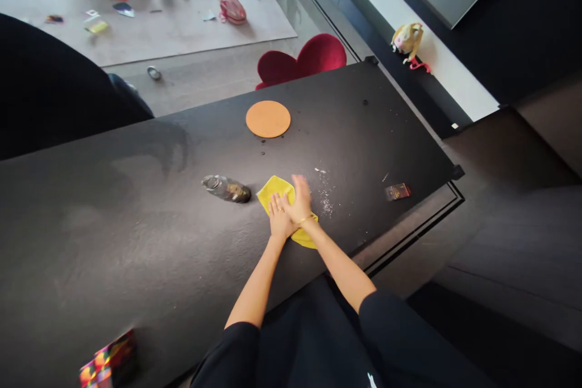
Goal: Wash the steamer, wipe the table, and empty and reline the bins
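Note:
A yellow cloth [273, 187] lies on the dark tabletop, partly covered by my hands. My left hand [279, 212] rests on it with the fingers laid out flat; a ring shows on one finger. Overlapping its right side is my right hand [301, 199], fingers stretched out and slightly blurred, with a thin bracelet [305, 219] at the wrist. White crumbs [325, 195] are scattered just right of the cloth. To the left, a dark-labelled clear bottle [227, 188] appears beside the cloth, apart from my hands.
An orange round mat [268, 119] is farther back on the table [191, 254]. A small dark red packet [398, 192] lies near the right end, a colourful shiny box [109, 361] at lower left. Red chair [302, 63] and dark chair [54, 91] stand behind. Toys litter the rug [182, 36].

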The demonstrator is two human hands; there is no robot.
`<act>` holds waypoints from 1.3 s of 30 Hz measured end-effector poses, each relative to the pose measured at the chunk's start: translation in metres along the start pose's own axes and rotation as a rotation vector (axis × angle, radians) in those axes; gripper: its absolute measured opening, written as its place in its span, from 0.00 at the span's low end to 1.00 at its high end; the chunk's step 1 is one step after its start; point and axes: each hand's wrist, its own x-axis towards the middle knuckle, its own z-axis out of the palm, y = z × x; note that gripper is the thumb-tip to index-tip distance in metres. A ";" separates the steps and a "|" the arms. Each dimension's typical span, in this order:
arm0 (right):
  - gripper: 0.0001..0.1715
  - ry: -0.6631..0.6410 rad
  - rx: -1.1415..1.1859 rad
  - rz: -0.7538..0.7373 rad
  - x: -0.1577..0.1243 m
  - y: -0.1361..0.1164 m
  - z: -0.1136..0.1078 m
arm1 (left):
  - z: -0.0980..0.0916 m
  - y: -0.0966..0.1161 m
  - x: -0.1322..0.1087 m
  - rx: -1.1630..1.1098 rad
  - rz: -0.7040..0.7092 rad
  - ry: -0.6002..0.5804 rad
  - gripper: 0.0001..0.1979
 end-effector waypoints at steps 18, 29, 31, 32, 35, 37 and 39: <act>0.48 0.309 -0.420 0.204 -0.030 0.254 -0.247 | 0.023 0.062 0.070 0.140 0.013 -0.015 0.64; 0.43 0.134 -0.311 0.091 -0.012 0.184 -0.175 | 0.014 0.066 0.057 0.074 -0.052 -0.043 0.59; 0.44 0.137 -0.262 0.118 -0.007 0.177 -0.157 | 0.010 0.058 0.047 0.043 -0.063 -0.041 0.53; 0.45 0.129 -0.239 0.118 -0.003 0.175 -0.150 | 0.007 0.053 0.041 0.018 -0.070 -0.042 0.47; 0.44 0.047 -0.232 0.056 0.019 0.172 -0.134 | -0.005 0.036 0.031 -0.113 -0.098 -0.035 0.26; 0.42 -0.054 -0.282 0.013 0.035 0.174 -0.132 | -0.017 0.029 0.035 -0.266 -0.187 0.053 0.22; 0.39 -0.153 -0.351 -0.014 0.048 0.175 -0.135 | -0.032 0.024 0.050 -0.447 -0.343 0.266 0.23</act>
